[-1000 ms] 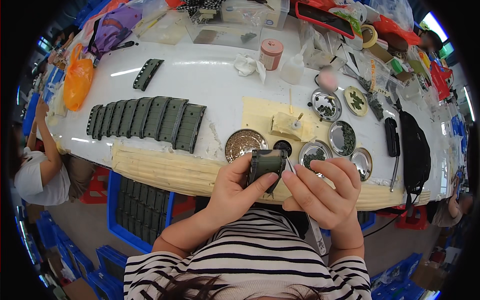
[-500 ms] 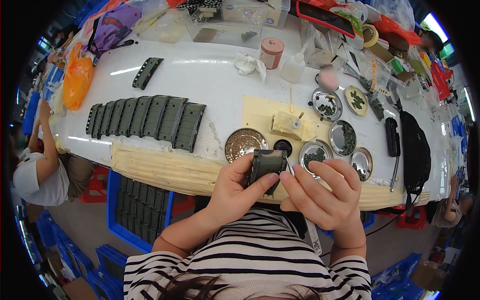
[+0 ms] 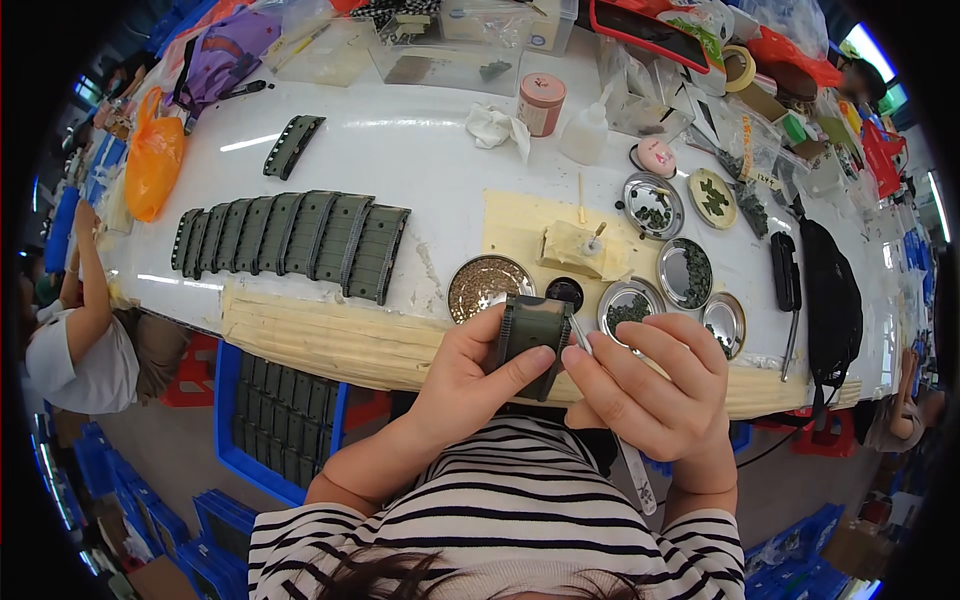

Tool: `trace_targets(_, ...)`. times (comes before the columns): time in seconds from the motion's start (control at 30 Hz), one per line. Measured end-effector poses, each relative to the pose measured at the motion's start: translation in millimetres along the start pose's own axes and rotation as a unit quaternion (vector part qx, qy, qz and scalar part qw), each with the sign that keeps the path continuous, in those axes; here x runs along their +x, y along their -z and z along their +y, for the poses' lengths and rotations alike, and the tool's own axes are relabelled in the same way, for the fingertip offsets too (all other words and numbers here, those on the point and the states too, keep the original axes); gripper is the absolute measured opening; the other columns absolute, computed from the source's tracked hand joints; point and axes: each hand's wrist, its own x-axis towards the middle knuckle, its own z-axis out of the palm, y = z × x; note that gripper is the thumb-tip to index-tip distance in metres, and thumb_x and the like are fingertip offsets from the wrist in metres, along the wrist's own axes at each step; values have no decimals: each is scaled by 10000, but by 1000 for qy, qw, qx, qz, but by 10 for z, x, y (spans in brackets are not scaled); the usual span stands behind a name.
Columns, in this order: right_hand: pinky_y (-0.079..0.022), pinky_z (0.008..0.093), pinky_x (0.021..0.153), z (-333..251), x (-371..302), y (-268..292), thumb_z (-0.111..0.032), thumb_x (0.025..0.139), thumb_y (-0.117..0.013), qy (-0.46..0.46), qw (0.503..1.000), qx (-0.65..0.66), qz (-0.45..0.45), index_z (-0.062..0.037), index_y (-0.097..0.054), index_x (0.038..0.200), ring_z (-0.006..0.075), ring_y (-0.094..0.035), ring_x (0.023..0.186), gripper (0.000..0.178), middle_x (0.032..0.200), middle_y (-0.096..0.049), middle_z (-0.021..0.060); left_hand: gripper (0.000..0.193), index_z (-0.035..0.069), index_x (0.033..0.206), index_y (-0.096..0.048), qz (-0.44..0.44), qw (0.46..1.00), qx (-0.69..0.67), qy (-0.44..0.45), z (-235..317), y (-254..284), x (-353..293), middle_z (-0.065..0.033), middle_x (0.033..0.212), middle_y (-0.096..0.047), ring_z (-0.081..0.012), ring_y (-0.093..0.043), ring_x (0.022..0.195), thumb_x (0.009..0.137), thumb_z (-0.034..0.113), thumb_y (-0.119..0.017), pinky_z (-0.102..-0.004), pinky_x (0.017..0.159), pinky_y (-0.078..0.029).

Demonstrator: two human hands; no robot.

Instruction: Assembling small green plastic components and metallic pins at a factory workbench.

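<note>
My left hand (image 3: 462,372) is closed around a dark green curved plastic piece (image 3: 537,328) with ridged edges, its thumb across the near face. Pinched in my right hand (image 3: 655,388) is a pair of tweezers (image 3: 636,476), whose patterned rear end sticks out below the palm. The tweezers' tip meets the right edge of the green piece; whether it grips a small part there cannot be made out. Just beyond my hands are a round dish of small brownish bits (image 3: 490,284), a small black pot (image 3: 565,292) and a metal dish of small green parts (image 3: 630,306).
More dishes of green parts (image 3: 686,272) stand to the right. A row of similar green curved pieces (image 3: 290,240) lies left, one single piece (image 3: 293,146) beyond it. A tape-covered block (image 3: 575,252) sits mid-table. A blue crate (image 3: 226,420) holds green pieces below the table's left edge.
My right hand has shifted slightly to the right, and the tweezers' rear end has swung right with it. My left hand keeps the green piece in nearly the same place.
</note>
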Motion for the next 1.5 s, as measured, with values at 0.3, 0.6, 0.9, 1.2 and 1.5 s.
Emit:
trace_targets(0.3, -506, 298, 612, 153, -18, 3, -323, 745, -721, -29, 985, 167, 20, -68, -690, 981, 180, -614, 722, 349, 804, -639, 30, 284, 13, 1196, -529, -40, 986, -104, 124, 106, 74, 3, -123, 976, -663, -162, -660, 838, 962, 173, -550, -272, 757, -546)
trace_targets(0.6, -512, 295, 621, 160, -4, -5, -312, 747, -713, -2, 985, 173, 10, -61, -685, 977, 179, -605, 714, 342, 810, -633, 33, 247, -26, 1103, -559, -26, 985, -80, 148, 189, 62, -20, -121, 892, -657, -190, -648, 765, 941, 161, -555, -307, 709, -541)
trace_targets(0.9, -521, 292, 641, 168, -24, -12, -308, 743, -717, 8, 984, 180, 1, -60, -680, 984, 172, -609, 721, 348, 816, -633, 29, 245, -15, 1108, -561, -47, 984, -88, 146, 156, 85, -20, -114, 889, -660, -170, -652, 757, 944, 167, -558, -281, 699, -544)
trace_targets(1.2, -539, 305, 631, 114, -33, -36, -365, 799, -674, 13, 991, 133, -6, -90, -681, 966, 188, -640, 729, 322, 830, -643, 29, 248, -26, 1102, -559, -34, 983, -90, 155, 179, 96, -24, -114, 923, -651, -175, -657, 730, 942, 163, -548, -284, 677, -558)
trace_targets(1.5, -535, 305, 623, 128, -28, -37, -332, 772, -700, 8, 987, 161, 0, -64, -680, 960, 190, -635, 722, 328, 823, -637, 38, 237, -27, 1084, -569, -30, 984, -87, 154, 180, 87, -24, -116, 903, -650, -172, -651, 746, 942, 162, -548, -284, 682, -551)
